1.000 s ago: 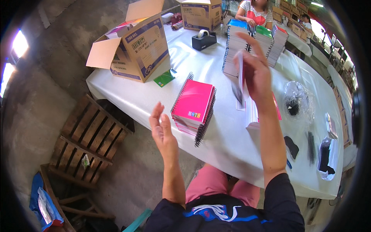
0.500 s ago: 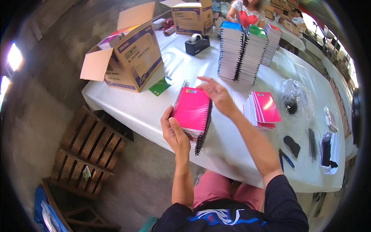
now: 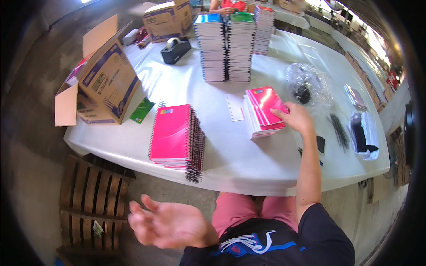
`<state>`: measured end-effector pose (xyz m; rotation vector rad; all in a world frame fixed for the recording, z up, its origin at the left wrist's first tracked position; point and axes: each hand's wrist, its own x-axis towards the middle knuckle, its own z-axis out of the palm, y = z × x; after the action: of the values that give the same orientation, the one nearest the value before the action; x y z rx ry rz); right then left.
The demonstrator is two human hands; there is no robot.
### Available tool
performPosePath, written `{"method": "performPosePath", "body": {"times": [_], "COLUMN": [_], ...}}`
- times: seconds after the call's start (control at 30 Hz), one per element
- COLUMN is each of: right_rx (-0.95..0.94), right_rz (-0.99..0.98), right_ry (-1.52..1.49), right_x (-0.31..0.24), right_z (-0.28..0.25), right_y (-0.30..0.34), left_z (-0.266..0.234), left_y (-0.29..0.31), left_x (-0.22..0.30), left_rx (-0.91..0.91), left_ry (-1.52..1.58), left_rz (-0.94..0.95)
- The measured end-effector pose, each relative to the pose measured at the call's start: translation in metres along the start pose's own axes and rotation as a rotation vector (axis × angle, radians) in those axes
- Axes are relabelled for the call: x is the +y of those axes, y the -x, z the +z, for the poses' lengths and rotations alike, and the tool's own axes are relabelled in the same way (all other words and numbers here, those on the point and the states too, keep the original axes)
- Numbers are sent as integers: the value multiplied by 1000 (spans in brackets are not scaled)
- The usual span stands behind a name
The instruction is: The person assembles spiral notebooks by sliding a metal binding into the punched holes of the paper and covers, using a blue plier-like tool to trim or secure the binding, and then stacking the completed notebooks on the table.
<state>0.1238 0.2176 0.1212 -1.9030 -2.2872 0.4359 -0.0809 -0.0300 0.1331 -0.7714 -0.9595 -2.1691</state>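
the right hand (image 3: 295, 117) is at the pink pile (image 3: 265, 104), with its fingers on the top covers, at the right edge. if these fingers are clamped on one cover or only rest there, i cannot tell, because the underside of the hand is hidden. the pile stands a little uneven on the white table (image 3: 226, 153), with its page edges turned to the left.

the left hand (image 3: 171, 224) is beside the lap, apart from the table edge, with its palm turned up and its fingers apart and a little bent; it is a bit blurred.

the pink stack (image 3: 173, 133), of notebooks with coils on both its left and right sides, stands near the front edge of the table, to the left of the pile. between the two lies a white sheet (image 3: 234, 107) with holes, just beside the pile. behind are three tall stacks, with blue (image 3: 211, 51), green (image 3: 241, 51) and red (image 3: 263, 33) tops. a clear bag (image 3: 310, 80) is to the right of the pile, and loose black coils (image 3: 339, 131) lie farther right.
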Motion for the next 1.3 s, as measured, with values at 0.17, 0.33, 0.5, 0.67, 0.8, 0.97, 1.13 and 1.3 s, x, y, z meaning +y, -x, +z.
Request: {"method": "performPosePath", "body": {"times": [0.17, 0.33, 0.5, 0.67, 0.8, 0.97, 1.13, 1.3], "right_rx": [439, 256, 113, -7, 576, 433, 398, 512], "right_rz": [-71, -487, -479, -495, 235, 345, 90, -43], "right_ry": [-285, -442, -328, -403, 41, 224, 122, 258], "right_x": [20, 18, 71, 143, 251, 318, 317, 313], "right_z": [-8, -7, 69, 22, 9, 13, -21, -30], "right_y": [21, 83, 120, 92, 30, 3, 0, 13], "left_z": [37, 45, 42, 26, 46, 49, 41, 51], "left_y": [59, 102, 181, 198, 205, 204, 200, 195], "left_x": [22, 30, 14, -10, -4, 5, 0, -1], "left_rx": [-648, -1004, -1289, -1374, -1275, -1319, -1244, -1328], "left_ry": [205, 91, -283, -381, -377, -461, -439, -430], "left_rz": [88, 23, 89, 92, 113, 104, 144, 107]}}
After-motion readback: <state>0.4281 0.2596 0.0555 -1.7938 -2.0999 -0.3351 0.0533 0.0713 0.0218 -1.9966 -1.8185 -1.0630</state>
